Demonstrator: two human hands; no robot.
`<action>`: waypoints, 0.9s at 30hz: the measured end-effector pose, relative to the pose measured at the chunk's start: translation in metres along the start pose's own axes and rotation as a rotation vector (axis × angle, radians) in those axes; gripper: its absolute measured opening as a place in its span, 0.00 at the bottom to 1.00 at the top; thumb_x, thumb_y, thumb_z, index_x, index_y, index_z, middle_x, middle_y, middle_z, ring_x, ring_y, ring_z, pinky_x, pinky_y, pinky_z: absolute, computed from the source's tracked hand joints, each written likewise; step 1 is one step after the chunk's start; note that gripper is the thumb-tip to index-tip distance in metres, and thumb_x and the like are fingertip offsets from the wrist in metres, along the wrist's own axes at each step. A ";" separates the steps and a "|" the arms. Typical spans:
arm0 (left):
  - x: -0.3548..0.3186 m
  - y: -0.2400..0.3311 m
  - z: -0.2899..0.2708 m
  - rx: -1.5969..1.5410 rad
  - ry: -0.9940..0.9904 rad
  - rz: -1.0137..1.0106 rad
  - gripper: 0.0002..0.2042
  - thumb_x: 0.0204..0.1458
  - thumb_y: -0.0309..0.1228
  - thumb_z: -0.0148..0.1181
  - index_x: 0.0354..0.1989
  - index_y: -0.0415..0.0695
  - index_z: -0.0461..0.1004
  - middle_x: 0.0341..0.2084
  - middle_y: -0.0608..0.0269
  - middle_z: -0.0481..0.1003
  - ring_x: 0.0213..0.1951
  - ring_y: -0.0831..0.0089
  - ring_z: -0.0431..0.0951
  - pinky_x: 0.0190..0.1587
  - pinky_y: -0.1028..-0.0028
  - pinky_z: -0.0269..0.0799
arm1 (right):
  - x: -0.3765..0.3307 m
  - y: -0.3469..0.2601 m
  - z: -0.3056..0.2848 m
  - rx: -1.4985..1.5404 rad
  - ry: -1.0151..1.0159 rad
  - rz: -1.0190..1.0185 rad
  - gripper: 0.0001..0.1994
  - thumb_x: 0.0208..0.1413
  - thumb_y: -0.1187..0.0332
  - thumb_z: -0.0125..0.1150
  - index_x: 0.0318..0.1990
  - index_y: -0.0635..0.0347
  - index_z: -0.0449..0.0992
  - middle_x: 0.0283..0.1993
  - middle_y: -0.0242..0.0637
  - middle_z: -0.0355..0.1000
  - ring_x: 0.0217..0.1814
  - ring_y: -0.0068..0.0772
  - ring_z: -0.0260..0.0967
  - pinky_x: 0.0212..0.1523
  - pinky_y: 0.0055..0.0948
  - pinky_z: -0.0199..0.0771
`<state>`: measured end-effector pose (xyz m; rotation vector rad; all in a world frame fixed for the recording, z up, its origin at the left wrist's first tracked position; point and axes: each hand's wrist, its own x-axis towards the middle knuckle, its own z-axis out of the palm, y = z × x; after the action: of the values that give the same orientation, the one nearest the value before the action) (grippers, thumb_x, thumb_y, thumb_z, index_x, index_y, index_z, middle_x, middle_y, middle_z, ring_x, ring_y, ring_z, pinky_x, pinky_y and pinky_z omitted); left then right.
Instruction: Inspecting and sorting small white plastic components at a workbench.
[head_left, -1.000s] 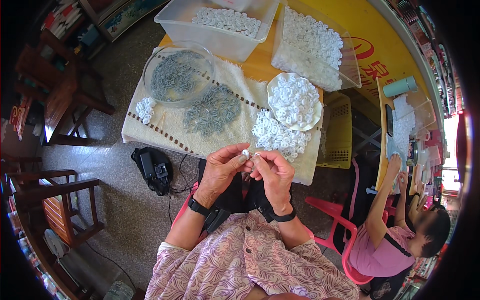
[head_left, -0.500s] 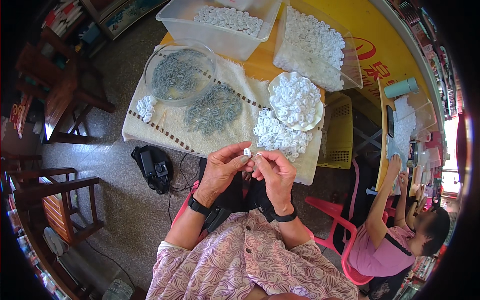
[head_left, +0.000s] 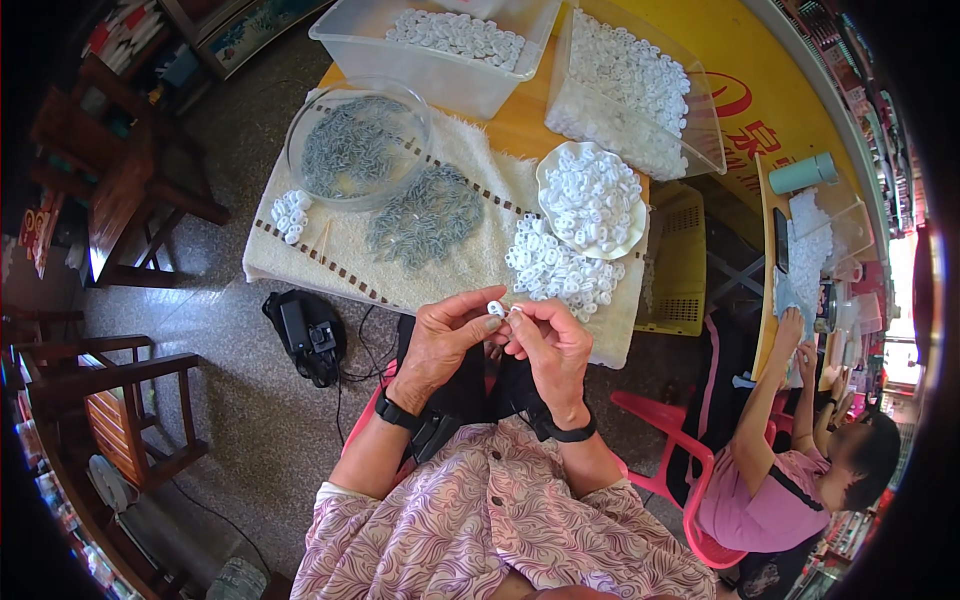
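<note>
My left hand (head_left: 450, 338) pinches a small white oval plastic piece (head_left: 495, 309) between thumb and forefinger. Right beside it, my right hand (head_left: 553, 345) is closed at the fingertips on another tiny white piece (head_left: 516, 308), mostly covered by the fingers. Both hands meet over my lap at the table's near edge. Beyond them, loose white pieces (head_left: 560, 275) lie heaped on a cream towel (head_left: 480, 275), against a scalloped plate (head_left: 626, 250) full of the same. Small grey wire-like pieces (head_left: 425, 222) form a pile to the left.
A round clear bowl (head_left: 292, 165) holds more grey pieces. Several white pieces (head_left: 290, 216) and a thin stick (head_left: 326, 240) lie nearby. Two clear bins (head_left: 470, 88) of white pieces stand behind. A co-worker (head_left: 760, 480) sits at another table on the right; a black bag (head_left: 305, 338) is on the floor.
The white piece in my left hand has tipped slightly downward and now sits closer to my right fingertips. Otherwise my arms hold nearly the same place.
</note>
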<state>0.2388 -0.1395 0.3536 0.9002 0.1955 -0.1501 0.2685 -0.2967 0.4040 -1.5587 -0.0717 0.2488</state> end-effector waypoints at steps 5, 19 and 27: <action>0.000 0.002 0.001 -0.004 -0.004 0.016 0.16 0.60 0.20 0.62 0.57 0.34 0.75 0.40 0.57 0.80 0.38 0.73 0.82 0.43 0.73 0.82 | 0.001 0.000 -0.006 -0.060 -0.020 0.000 0.05 0.63 0.76 0.62 0.43 0.67 0.77 0.32 0.34 0.78 0.26 0.15 0.72 0.25 0.16 0.71; -0.002 0.007 0.007 0.154 0.046 0.031 0.14 0.61 0.22 0.61 0.56 0.35 0.77 0.36 0.61 0.81 0.36 0.77 0.81 0.42 0.77 0.79 | 0.003 0.001 -0.010 -0.074 -0.044 0.057 0.06 0.64 0.72 0.62 0.45 0.65 0.78 0.31 0.32 0.77 0.26 0.16 0.74 0.24 0.16 0.71; -0.004 0.009 0.012 0.259 0.110 0.014 0.10 0.62 0.25 0.60 0.49 0.38 0.79 0.26 0.68 0.78 0.27 0.83 0.76 0.31 0.81 0.74 | 0.004 0.005 -0.012 -0.043 -0.022 0.077 0.07 0.64 0.72 0.61 0.46 0.66 0.78 0.32 0.33 0.78 0.27 0.18 0.76 0.25 0.16 0.73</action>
<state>0.2384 -0.1431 0.3682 1.1690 0.2757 -0.1142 0.2744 -0.3075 0.3988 -1.6034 -0.0346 0.3267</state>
